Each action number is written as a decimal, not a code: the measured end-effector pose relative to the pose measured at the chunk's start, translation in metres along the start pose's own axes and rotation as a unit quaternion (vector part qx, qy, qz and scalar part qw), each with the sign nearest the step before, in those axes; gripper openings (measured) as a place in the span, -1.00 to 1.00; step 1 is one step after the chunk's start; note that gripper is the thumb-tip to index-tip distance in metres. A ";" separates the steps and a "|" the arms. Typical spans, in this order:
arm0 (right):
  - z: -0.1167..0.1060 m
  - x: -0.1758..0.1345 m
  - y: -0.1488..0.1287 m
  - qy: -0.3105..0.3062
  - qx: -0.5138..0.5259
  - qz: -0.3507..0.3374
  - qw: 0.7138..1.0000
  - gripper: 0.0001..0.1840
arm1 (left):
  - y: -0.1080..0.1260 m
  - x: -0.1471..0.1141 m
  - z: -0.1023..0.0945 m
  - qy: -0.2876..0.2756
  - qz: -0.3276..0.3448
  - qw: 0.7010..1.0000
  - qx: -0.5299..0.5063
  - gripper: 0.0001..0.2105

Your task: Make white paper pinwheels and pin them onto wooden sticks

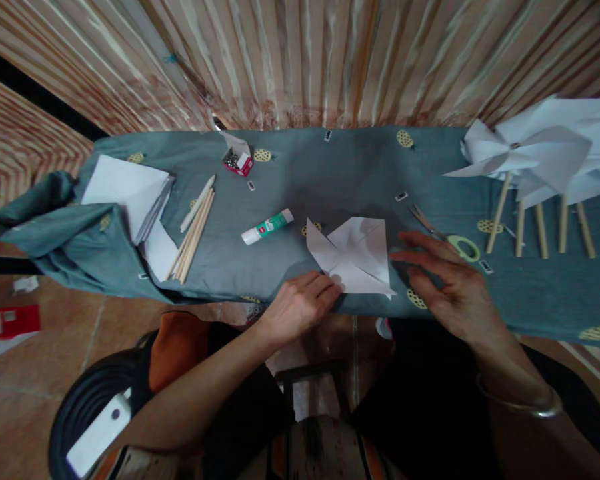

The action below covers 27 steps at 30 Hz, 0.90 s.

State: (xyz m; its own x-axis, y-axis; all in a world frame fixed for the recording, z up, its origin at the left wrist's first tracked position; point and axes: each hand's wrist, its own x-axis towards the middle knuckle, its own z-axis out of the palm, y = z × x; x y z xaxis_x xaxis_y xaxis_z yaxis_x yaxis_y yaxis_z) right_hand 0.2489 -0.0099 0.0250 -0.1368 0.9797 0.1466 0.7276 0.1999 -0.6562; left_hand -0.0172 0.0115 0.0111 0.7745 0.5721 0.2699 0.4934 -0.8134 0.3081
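A square of white paper (363, 257), cut and partly folded like a pinwheel, lies on the cloth-covered table in front of me. My left hand (300, 301) is closed at its lower left corner, fingers together and pinching the paper there. Just off the paper's right edge, my right hand (443, 280) hovers with its fingers apart and nothing in them. Behind that hand rest scissors with pale green handles (463, 248), partly hidden by it. A glue stick (267, 227) lies to the left of the paper.
Finished paper pinwheels (530, 150) on wooden sticks are piled at the right. At the left are a stack of white paper (125, 183), several wooden sticks (197, 233) and a white pen-like stick (198, 203). A small red box of metal pins (238, 162) stands open at the back.
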 end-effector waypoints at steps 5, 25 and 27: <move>0.007 -0.001 -0.002 -0.077 0.091 0.009 0.993 -0.70 | 0.000 0.000 0.000 -0.011 0.000 1.000 0.011 -0.85; 0.020 -0.007 -0.001 -0.121 -0.025 -0.072 0.990 -0.70 | 0.004 -0.003 0.000 -0.055 0.004 0.998 -0.004 -0.79; 0.017 -0.009 -0.002 -0.129 -0.023 -0.074 0.989 -0.69 | 0.004 -0.003 0.000 -0.054 0.004 0.999 -0.001 -0.79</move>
State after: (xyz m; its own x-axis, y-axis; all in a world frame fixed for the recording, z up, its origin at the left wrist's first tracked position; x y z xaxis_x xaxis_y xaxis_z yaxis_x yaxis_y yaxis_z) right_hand 0.2373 -0.0188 0.0123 -0.4064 0.9127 0.0418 0.7157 0.3465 -0.6064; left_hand -0.0176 0.0066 0.0111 0.8165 0.5509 0.1725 0.4863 -0.8174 0.3090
